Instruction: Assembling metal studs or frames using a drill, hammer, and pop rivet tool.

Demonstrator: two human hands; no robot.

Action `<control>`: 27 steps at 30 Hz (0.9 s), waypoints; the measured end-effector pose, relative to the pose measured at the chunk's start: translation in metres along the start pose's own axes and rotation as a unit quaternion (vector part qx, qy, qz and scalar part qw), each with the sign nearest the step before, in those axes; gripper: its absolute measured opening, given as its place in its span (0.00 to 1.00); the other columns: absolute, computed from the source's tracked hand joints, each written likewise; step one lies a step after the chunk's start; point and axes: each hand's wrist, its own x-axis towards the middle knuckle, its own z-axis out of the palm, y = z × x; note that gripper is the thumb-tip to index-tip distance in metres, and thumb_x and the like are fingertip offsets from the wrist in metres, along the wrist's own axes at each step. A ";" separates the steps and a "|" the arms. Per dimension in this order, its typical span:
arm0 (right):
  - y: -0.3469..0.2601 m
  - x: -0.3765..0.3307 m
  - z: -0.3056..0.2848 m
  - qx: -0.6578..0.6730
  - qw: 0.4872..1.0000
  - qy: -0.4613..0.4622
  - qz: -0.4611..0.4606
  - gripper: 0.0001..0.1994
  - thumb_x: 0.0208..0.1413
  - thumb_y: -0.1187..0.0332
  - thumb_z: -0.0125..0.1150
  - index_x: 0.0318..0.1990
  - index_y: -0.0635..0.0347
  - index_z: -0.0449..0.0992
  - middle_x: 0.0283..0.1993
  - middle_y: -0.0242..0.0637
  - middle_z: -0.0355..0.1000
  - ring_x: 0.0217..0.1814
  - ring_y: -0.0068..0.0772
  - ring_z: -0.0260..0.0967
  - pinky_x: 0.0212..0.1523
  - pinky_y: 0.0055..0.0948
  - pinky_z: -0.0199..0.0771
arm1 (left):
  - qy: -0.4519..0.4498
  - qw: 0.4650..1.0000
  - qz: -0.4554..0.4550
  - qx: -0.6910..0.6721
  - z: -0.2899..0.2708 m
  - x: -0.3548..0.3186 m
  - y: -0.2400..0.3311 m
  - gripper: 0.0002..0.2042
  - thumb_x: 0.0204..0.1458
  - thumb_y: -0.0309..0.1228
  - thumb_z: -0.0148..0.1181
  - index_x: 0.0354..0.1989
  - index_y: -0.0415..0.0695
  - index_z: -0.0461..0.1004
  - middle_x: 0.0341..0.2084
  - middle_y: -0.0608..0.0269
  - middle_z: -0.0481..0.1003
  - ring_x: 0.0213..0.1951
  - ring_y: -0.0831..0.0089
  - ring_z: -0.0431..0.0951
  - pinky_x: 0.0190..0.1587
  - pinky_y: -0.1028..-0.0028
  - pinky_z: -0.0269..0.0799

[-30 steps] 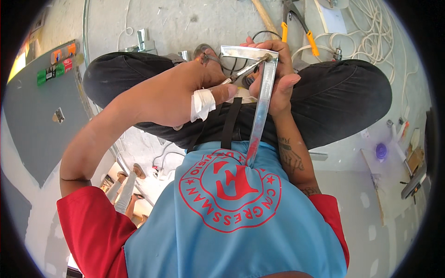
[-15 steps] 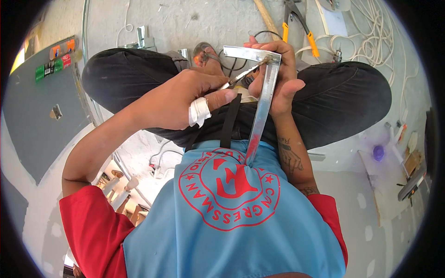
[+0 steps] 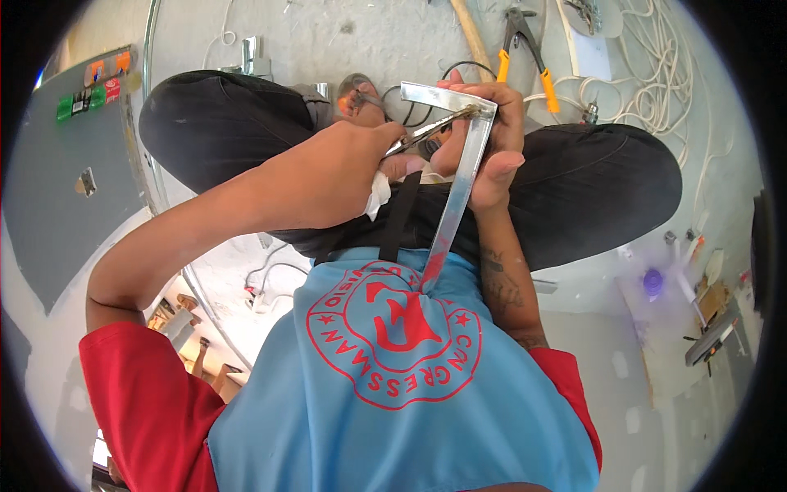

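Note:
My right hand (image 3: 502, 123) wraps around a bent silver metal channel (image 3: 461, 184), its thumb sticking out to the side. The short arm of the channel points left from the corner; the long arm slants down to my blue shirt. My left hand (image 3: 352, 168), with white wrapping (image 3: 378, 195) by the thumb, is closed on a worn plier-like tool (image 3: 430, 129). The dark jaws of the tool meet the inside of the channel's corner, beside my right fingers. Its handles are mostly hidden in my left palm.
My crossed legs in black trousers (image 3: 602, 184) frame the work. Beyond lie yellow-handled snips (image 3: 525, 57), a wooden handle (image 3: 470, 37) and looped white cable (image 3: 656, 90). A grey panel (image 3: 57, 213) stands at left. Tools and scraps lie on a board (image 3: 656, 344) at right.
My left hand has turned a little on the tool, so less of the white wrapping shows. The channel stays in my right hand, and the whole view has shifted slightly.

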 end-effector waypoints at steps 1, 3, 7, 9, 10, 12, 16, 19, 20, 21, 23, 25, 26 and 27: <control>-0.001 0.000 0.000 0.001 1.000 -0.001 0.001 0.50 0.47 0.21 0.50 0.51 0.69 0.64 0.49 0.44 0.69 0.56 0.38 0.71 0.72 0.50 0.53 | -0.008 1.000 -0.016 0.000 0.001 0.000 0.002 0.18 0.61 0.38 0.60 0.40 0.30 0.70 0.27 0.36 0.73 0.33 0.41 0.77 0.39 0.55 0.72; -0.001 0.000 0.000 0.000 1.000 0.005 0.004 0.49 0.47 0.22 0.50 0.52 0.69 0.64 0.49 0.44 0.68 0.56 0.38 0.71 0.72 0.51 0.53 | 0.028 0.999 -0.014 0.035 0.003 0.003 0.007 0.20 0.60 0.41 0.60 0.39 0.30 0.72 0.26 0.36 0.74 0.33 0.41 0.78 0.40 0.55 0.74; -0.004 0.000 0.002 0.020 1.000 0.017 -0.009 0.49 0.46 0.22 0.52 0.52 0.68 0.64 0.50 0.44 0.68 0.56 0.40 0.71 0.73 0.51 0.53 | -0.037 0.987 -0.117 0.099 0.001 0.010 0.017 0.13 0.62 0.38 0.58 0.45 0.41 0.72 0.33 0.48 0.80 0.37 0.45 0.80 0.40 0.56 0.73; -0.007 0.001 0.002 0.023 1.000 0.019 -0.009 0.49 0.46 0.22 0.52 0.52 0.68 0.64 0.50 0.43 0.68 0.56 0.40 0.71 0.73 0.52 0.52 | -0.031 0.984 -0.131 0.115 0.002 0.012 0.019 0.13 0.60 0.40 0.61 0.42 0.42 0.73 0.29 0.49 0.80 0.33 0.46 0.79 0.37 0.57 0.72; -0.009 0.001 0.002 0.030 0.999 0.026 -0.008 0.49 0.45 0.22 0.53 0.52 0.67 0.64 0.50 0.43 0.68 0.57 0.41 0.71 0.73 0.52 0.52 | -0.016 0.986 -0.121 0.115 0.003 0.013 0.019 0.14 0.59 0.40 0.62 0.41 0.42 0.74 0.28 0.49 0.79 0.32 0.46 0.79 0.35 0.57 0.72; -0.010 0.002 0.003 0.045 0.998 0.039 -0.004 0.50 0.44 0.22 0.54 0.52 0.67 0.64 0.50 0.43 0.69 0.57 0.41 0.71 0.73 0.51 0.51 | 0.023 0.992 -0.099 0.075 0.007 0.014 0.016 0.18 0.59 0.43 0.61 0.37 0.36 0.77 0.24 0.42 0.78 0.30 0.46 0.80 0.35 0.57 0.75; -0.009 0.005 0.000 0.057 0.997 0.034 -0.024 0.50 0.43 0.22 0.55 0.52 0.67 0.64 0.49 0.44 0.70 0.57 0.42 0.71 0.73 0.50 0.51 | 0.063 0.995 -0.059 0.056 0.013 0.015 0.007 0.19 0.58 0.43 0.62 0.33 0.35 0.79 0.21 0.40 0.76 0.29 0.46 0.80 0.34 0.56 0.77; -0.006 0.005 -0.002 0.063 0.997 0.037 -0.016 0.49 0.44 0.22 0.55 0.52 0.67 0.64 0.50 0.44 0.70 0.57 0.41 0.71 0.73 0.49 0.51 | 0.102 0.990 -0.040 0.089 0.014 0.020 0.001 0.19 0.58 0.43 0.62 0.31 0.33 0.79 0.19 0.41 0.76 0.28 0.46 0.80 0.33 0.56 0.76; -0.006 0.006 -0.002 0.067 0.997 0.040 -0.015 0.49 0.45 0.22 0.55 0.52 0.67 0.64 0.50 0.43 0.70 0.58 0.41 0.71 0.73 0.49 0.51 | 0.093 0.992 -0.056 0.070 0.014 0.021 0.000 0.20 0.58 0.43 0.62 0.31 0.33 0.79 0.19 0.41 0.75 0.27 0.46 0.80 0.33 0.57 0.76; -0.006 0.008 0.000 0.071 0.996 0.042 -0.015 0.49 0.45 0.22 0.54 0.52 0.67 0.64 0.50 0.43 0.70 0.58 0.41 0.71 0.73 0.49 0.51 | 0.085 0.993 -0.070 0.053 0.014 0.023 -0.001 0.20 0.58 0.43 0.62 0.31 0.33 0.79 0.19 0.41 0.75 0.27 0.46 0.80 0.33 0.57 0.76; -0.009 0.016 0.000 0.042 0.999 0.021 -0.025 0.50 0.50 0.23 0.49 0.58 0.68 0.62 0.57 0.47 0.67 0.64 0.43 0.65 0.74 0.45 0.49 | 0.079 0.993 -0.069 0.047 0.008 0.029 -0.003 0.20 0.58 0.43 0.62 0.32 0.33 0.79 0.19 0.41 0.75 0.27 0.45 0.79 0.32 0.58 0.76; -0.015 0.031 -0.002 -0.012 0.997 0.040 -0.059 0.51 0.52 0.24 0.47 0.63 0.68 0.60 0.62 0.48 0.64 0.68 0.43 0.61 0.74 0.43 0.49 | 0.086 0.994 -0.015 0.068 -0.006 0.037 -0.006 0.20 0.58 0.44 0.63 0.34 0.35 0.80 0.20 0.40 0.75 0.27 0.43 0.78 0.33 0.59 0.75; -0.018 0.045 -0.008 -0.012 0.994 0.100 -0.038 0.48 0.55 0.25 0.45 0.63 0.67 0.60 0.62 0.46 0.64 0.68 0.43 0.61 0.72 0.43 0.51 | 0.091 0.994 -0.036 0.043 -0.017 0.041 -0.008 0.20 0.57 0.45 0.64 0.35 0.36 0.80 0.20 0.40 0.74 0.28 0.42 0.77 0.34 0.59 0.75; -0.023 0.061 -0.015 -0.010 0.986 0.162 -0.022 0.45 0.57 0.27 0.42 0.62 0.65 0.61 0.62 0.44 0.63 0.67 0.43 0.61 0.71 0.43 0.52 | 0.176 0.970 0.111 0.123 -0.033 0.049 -0.011 0.24 0.52 0.50 0.68 0.35 0.36 0.80 0.17 0.44 0.74 0.23 0.47 0.77 0.31 0.62 0.75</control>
